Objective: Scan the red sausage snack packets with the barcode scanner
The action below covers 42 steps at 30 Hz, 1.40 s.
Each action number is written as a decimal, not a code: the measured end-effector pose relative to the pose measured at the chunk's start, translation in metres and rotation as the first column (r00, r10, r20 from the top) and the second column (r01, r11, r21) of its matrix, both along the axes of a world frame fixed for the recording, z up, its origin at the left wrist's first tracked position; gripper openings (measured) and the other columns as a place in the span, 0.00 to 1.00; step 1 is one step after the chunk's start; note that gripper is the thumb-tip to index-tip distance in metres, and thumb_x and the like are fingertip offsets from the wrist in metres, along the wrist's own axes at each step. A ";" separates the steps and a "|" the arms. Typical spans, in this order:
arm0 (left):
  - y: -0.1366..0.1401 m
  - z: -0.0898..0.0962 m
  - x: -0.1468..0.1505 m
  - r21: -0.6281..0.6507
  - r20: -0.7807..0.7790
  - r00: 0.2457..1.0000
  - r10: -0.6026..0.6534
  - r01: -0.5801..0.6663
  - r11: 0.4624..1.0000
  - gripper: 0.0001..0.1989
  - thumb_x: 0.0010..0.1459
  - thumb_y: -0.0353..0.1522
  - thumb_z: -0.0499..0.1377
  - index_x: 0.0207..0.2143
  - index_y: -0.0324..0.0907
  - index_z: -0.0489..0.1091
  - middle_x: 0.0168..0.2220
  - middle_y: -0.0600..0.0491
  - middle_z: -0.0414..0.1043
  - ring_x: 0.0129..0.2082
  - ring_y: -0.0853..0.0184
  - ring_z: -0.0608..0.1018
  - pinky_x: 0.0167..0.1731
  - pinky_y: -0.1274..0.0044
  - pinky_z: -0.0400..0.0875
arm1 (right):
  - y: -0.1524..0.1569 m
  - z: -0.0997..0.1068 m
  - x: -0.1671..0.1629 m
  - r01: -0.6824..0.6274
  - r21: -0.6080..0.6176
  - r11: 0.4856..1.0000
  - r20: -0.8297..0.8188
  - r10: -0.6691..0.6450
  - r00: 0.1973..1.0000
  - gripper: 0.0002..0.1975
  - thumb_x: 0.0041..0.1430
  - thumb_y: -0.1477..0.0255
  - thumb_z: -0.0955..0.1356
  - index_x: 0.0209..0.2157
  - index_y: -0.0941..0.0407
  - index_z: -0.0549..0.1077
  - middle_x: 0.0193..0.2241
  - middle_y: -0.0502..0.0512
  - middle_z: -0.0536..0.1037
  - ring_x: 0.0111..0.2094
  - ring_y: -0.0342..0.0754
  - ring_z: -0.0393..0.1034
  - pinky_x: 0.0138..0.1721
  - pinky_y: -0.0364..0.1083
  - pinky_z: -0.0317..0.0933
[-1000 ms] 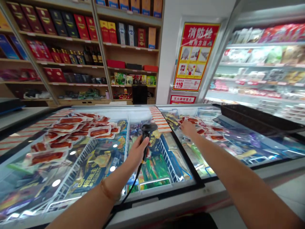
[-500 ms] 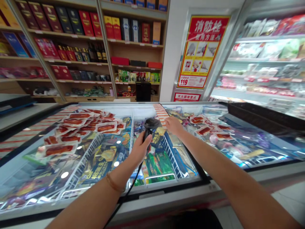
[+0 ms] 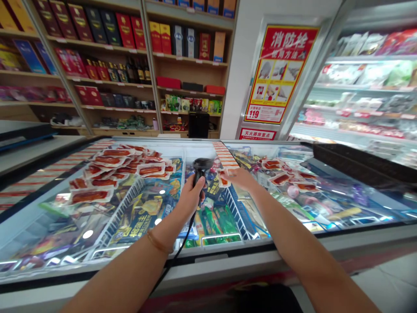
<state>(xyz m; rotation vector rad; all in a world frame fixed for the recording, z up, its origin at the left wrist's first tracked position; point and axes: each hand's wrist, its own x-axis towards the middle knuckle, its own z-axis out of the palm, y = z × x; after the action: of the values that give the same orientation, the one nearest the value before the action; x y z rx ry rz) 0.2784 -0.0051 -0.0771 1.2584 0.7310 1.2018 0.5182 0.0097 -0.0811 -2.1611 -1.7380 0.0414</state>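
- left hand [image 3: 192,191] has its fingers wrapped round the handle of a handheld barcode scanner [image 3: 202,164], black and plasticky, with a chunky rounded head on a slimmer grip
- scanner's held over the middle of the chest freezer [image 3: 239,266]. Handle runs upward from the fist, head sits across the top and sticks out to the right, roughly towards the other hand. Fine detail on it is blurry from where I'm standing
- thin black cable [image 3: 180,256] drops from the grip and curves down past the wrist, which has a smooth amber-brown bracelet [image 3: 159,243] on it
- right hand [image 3: 241,177] is pinching a vacuum-packed sausage [image 3: 223,178] by its right edge, just beside the scanner. Clear crinkly plastic, pale border, reddish-brown meat inside. Long axis runs near to far, tipped slightly, so it's crosswise to the scanner head
- big heap of matching flat packs [image 3: 110,161] on the freezer's left side, mostly lying sideways, overlapping like shingles; smaller bunch [image 3: 280,177] over on the right
- under the glass, a white wire basket [image 3: 235,211] with shiny green bags [image 3: 224,221] in it
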 end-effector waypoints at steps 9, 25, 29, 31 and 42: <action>-0.003 0.000 -0.001 0.015 -0.063 0.997 -0.034 0.035 0.999 0.25 0.48 0.51 0.63 0.37 0.42 0.64 0.26 0.59 0.67 0.14 0.76 0.65 0.14 0.80 0.58 | 0.010 -0.010 -0.010 -0.061 0.164 0.985 -0.034 0.068 0.997 0.13 0.59 0.67 0.69 0.44 0.56 0.79 0.42 0.62 0.81 0.44 0.57 0.75 0.44 0.47 0.64; -0.010 0.008 -0.006 0.097 -0.074 0.992 -0.101 0.108 0.989 0.23 0.50 0.49 0.64 0.37 0.41 0.66 0.27 0.57 0.68 0.16 0.75 0.66 0.16 0.79 0.59 | 0.005 0.016 -0.005 0.078 0.521 0.850 -0.370 0.143 0.918 0.22 0.60 0.66 0.65 0.54 0.58 0.76 0.48 0.59 0.80 0.46 0.54 0.75 0.51 0.51 0.65; -0.012 0.008 -0.007 0.120 -0.097 0.989 -0.107 0.119 0.986 0.23 0.51 0.48 0.63 0.40 0.41 0.66 0.27 0.57 0.68 0.17 0.75 0.66 0.17 0.79 0.59 | 0.001 0.019 -0.007 0.065 0.517 0.853 -0.374 0.157 0.914 0.22 0.61 0.66 0.64 0.53 0.59 0.76 0.47 0.59 0.80 0.46 0.54 0.75 0.51 0.51 0.65; -0.011 0.008 -0.007 0.126 -0.104 0.988 -0.112 0.125 0.984 0.23 0.52 0.49 0.63 0.41 0.41 0.66 0.28 0.57 0.68 0.17 0.75 0.66 0.17 0.79 0.59 | 0.000 0.019 -0.007 0.063 0.513 0.856 -0.376 0.159 0.913 0.21 0.61 0.66 0.64 0.53 0.59 0.76 0.46 0.59 0.81 0.45 0.54 0.75 0.50 0.51 0.66; -0.010 0.005 -0.007 0.123 -0.130 0.986 -0.106 0.122 0.985 0.26 0.52 0.50 0.62 0.42 0.40 0.65 0.26 0.58 0.66 0.17 0.75 0.66 0.18 0.79 0.59 | 0.003 0.012 -0.004 0.088 0.508 0.857 -0.327 0.098 0.940 0.22 0.59 0.64 0.64 0.51 0.60 0.77 0.42 0.60 0.81 0.39 0.53 0.75 0.46 0.51 0.66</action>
<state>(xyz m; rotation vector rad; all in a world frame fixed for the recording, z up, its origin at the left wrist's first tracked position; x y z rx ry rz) 0.2717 -0.0146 -0.0725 1.4743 0.6681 1.0999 0.5142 0.0132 -0.0691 -1.6384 -1.3590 -0.0427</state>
